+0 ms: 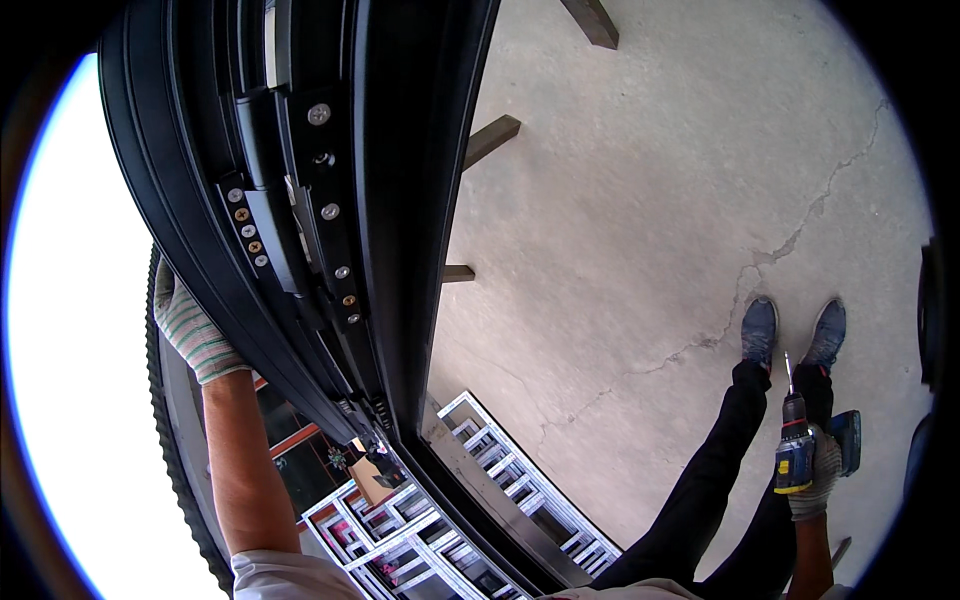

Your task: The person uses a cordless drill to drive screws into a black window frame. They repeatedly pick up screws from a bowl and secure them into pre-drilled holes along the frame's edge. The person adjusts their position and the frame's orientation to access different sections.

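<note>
1 L hand [195,335], 1 R hand [824,465], 1 drill [795,455] w/ 1 bit [788,370], 2 shoes [760,328], 3 brn bars [492,142], 5 screws [249,231] on L plate [228,186].

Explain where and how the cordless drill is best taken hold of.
Probably by its handle, coming from behind, from the picture's lower edge. The drill points its bit toward the top of the picture, and its battery sticks out to the right. The gloved right hand wraps between body and battery, clear of the bit.
</note>
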Demonstrator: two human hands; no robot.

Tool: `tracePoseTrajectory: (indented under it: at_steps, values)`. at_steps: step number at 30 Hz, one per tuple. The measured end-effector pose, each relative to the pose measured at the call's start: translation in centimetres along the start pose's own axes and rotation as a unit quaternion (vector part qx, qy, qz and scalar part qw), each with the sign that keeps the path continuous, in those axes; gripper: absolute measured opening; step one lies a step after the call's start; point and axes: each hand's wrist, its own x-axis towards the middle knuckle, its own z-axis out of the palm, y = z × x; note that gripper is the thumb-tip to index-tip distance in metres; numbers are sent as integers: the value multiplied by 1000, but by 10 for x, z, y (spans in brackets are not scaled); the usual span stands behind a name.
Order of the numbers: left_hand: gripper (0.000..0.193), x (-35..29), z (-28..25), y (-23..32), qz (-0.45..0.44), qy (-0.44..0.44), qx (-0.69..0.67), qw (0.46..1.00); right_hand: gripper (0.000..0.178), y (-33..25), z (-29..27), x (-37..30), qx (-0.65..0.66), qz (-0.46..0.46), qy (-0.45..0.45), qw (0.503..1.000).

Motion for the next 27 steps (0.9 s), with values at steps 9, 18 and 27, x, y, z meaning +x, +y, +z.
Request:
tracePoseTrajectory:
  at_steps: [9, 18, 27]
  values:
    - [30, -1, -2, -4, 2, -2, 1, 1000, 52, 7, 2, -1, -1, -10, -16, 1000]
    - [30, 1, -7, -5, 11, -4, 10, 1000, 45, 2, -2, 5, -1, -1, -11, 1000]
    - [30, 0, -3, -6, 2, 2, 1, 1000, 46, 5, -1, 5, 8, 9, -18, 1000]
